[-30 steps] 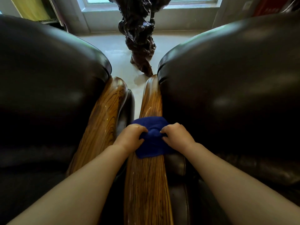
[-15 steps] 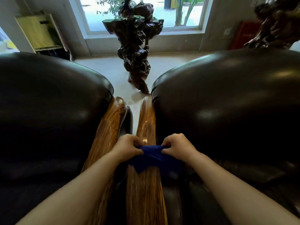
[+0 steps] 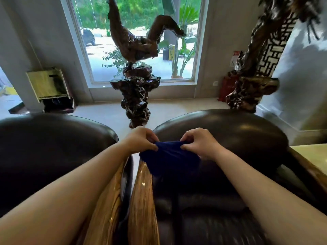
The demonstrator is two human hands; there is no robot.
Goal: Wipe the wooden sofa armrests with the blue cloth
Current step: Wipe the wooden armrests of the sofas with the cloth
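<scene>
The blue cloth hangs in the air, pinched along its top edge by my left hand and my right hand. It hovers above the far end of the right wooden armrest, a glossy striped plank running toward me. A second wooden armrest lies just left of it, partly under my left forearm. Both belong to dark leather sofas. The cloth's lower part droops over the right sofa's seat side.
A dark gnarled root sculpture stands on the pale floor beyond the armrests, before a big window. Another carved sculpture rises at the right. A stand with a yellow-green panel sits at the left wall.
Both hands have lifted the cloth off the right armrest and carried it up and away from me. The view has tilted upward, showing the window and room.
</scene>
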